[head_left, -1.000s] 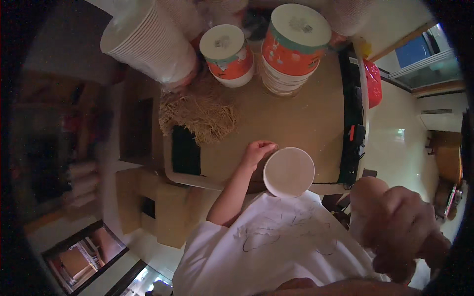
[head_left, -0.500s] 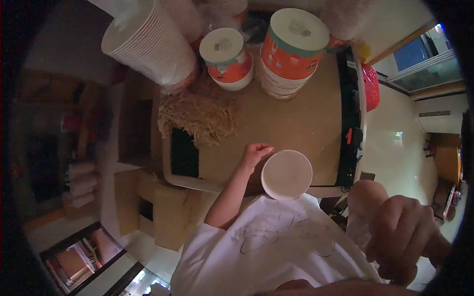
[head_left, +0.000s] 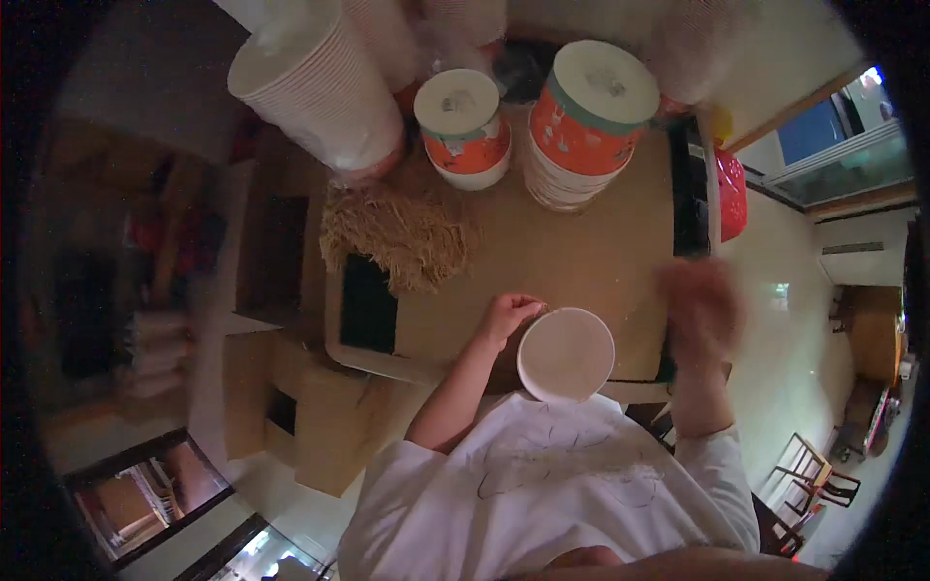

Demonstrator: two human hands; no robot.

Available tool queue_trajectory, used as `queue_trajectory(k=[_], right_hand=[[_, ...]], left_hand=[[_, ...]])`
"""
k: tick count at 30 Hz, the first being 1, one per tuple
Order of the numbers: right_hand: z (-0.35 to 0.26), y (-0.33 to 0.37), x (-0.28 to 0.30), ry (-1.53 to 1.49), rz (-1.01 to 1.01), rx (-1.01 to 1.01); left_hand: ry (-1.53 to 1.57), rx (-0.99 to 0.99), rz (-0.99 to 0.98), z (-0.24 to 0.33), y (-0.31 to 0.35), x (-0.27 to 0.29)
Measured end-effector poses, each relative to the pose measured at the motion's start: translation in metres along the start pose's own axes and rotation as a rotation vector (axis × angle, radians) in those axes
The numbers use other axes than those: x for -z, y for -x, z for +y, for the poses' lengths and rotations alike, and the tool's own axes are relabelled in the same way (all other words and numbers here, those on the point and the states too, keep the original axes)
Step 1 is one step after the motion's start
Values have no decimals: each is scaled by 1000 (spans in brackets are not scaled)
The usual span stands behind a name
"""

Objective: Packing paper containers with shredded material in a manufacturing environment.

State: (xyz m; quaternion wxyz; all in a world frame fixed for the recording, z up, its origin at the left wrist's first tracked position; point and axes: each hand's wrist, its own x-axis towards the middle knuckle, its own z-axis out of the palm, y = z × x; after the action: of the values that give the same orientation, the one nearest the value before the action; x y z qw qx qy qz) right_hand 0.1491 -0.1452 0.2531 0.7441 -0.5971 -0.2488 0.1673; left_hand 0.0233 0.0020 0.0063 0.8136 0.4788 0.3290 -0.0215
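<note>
Left hand [head_left: 511, 316] grips the rim of the white bowl [head_left: 566, 354] lying just right of it on the counter [head_left: 572, 261]; blurred right hand [head_left: 702, 302], grip unreadable, hovers farther right, apart.

White bowl [head_left: 566, 354] on a brown cardboard surface [head_left: 581, 257]; two orange-and-white paper tubs [head_left: 465, 131] (teal band under each lid); tan straw-like fibre [head_left: 397, 237].

Left hand [head_left: 509, 315] curled, fingers bent, right hand [head_left: 702, 300] raised, motion-blurred
</note>
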Motion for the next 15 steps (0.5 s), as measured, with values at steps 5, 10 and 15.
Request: queue_trajectory(k=[5, 10, 15], right_hand=[[151, -5, 14, 765, -590, -229], [176, 4, 15, 1000, -744, -257], [197, 7, 20, 892, -722, -302]], left_hand=[[-6, 0, -54, 3, -3, -1], [10, 59, 5, 11, 2, -4], [-54, 59, -17, 9, -2, -4]])
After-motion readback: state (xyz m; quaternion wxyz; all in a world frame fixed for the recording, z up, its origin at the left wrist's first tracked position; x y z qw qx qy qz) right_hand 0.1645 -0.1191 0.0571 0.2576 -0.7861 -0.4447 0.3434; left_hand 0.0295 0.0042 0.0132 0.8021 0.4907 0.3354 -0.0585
